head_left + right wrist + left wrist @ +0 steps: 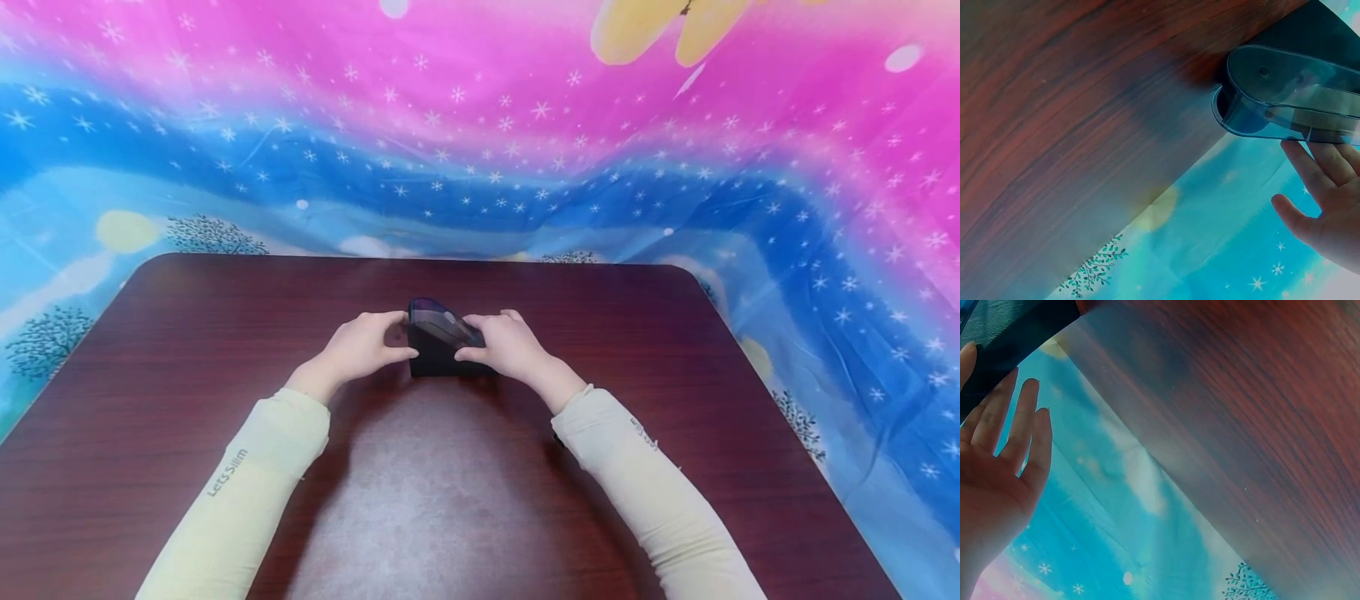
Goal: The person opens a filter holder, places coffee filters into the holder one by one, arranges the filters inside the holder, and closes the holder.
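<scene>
Between both hands, a black box (pixel 435 354) with a slanted, see-through smoky cover (pixel 441 321) stands on the dark wooden table. At its left end my left hand (pixel 360 346) holds it, thumb at the near side and forefinger at the upper edge. My right hand (pixel 510 343) grips the right end, the thumb across the near face and the fingers over the sloping cover. The right wrist view shows the rounded clear cover (pixel 1310 94) with fingertips at its rim. In the left wrist view, the other fingers (pixel 1022 425) of my left hand are extended beside the box's dark wall.
The reddish-brown table (pixel 637 400) has rounded far corners. Behind and beside it hangs a pink and blue cloth (pixel 480 133) printed with snowflakes and trees. A bright reflection lies on the tabletop between the two pale sleeves (pixel 247 475).
</scene>
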{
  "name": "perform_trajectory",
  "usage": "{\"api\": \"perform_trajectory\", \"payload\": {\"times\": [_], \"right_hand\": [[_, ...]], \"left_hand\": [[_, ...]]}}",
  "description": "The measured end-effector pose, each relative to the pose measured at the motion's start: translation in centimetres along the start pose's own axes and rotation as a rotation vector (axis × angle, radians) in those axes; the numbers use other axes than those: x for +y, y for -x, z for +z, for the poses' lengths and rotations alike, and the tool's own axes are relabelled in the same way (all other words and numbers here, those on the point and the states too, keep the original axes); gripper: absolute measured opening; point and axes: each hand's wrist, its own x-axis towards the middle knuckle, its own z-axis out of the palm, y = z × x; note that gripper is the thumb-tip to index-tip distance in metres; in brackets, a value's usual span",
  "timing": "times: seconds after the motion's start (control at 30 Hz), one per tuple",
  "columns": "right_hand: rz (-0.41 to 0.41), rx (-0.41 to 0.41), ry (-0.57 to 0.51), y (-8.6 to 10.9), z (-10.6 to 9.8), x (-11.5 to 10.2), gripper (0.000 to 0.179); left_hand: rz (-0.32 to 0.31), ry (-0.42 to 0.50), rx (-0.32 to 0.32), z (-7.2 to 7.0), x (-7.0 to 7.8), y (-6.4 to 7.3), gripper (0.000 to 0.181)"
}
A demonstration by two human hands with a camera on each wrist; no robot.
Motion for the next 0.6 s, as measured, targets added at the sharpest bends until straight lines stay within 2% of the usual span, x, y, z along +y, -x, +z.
{"api": "perform_trajectory", "payload": {"times": [0.6], "right_hand": [[0.018, -0.014, -0.002, -0.04, -0.09, 0.14, 0.060]], "left_hand": [[0.001, -0.019, 0.007, -0.02, 0.20, -0.40, 0.051]]}}
